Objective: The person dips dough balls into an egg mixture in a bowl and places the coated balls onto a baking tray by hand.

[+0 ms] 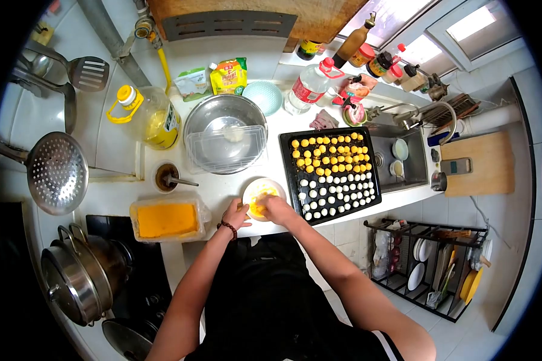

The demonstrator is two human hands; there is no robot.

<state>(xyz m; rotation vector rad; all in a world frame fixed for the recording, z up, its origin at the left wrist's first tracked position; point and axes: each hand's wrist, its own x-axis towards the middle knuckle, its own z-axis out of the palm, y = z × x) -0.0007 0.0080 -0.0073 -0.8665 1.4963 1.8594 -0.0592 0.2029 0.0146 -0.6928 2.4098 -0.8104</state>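
A small white bowl [249,188] with a soft yellow mixture [260,192] in it stands at the counter's front edge. My left hand [235,215], a beaded bracelet on its wrist, grips the bowl's left rim. Inside the bowl are the fingers of my right hand [275,209], bunched in the yellow mixture; their tips are hidden. Just to the right lies a black baking tray [291,175], with rows of yellow balls [331,157] at the back and white balls [337,195] at the front.
Behind the bowl, a clear plastic lid [226,150] rests across a steel basin [193,117]. At left are a container with an orange block [167,219], a dark cup with a spoon [165,176] and an oil jug [159,123]. A sink [409,177] lies beyond the tray.
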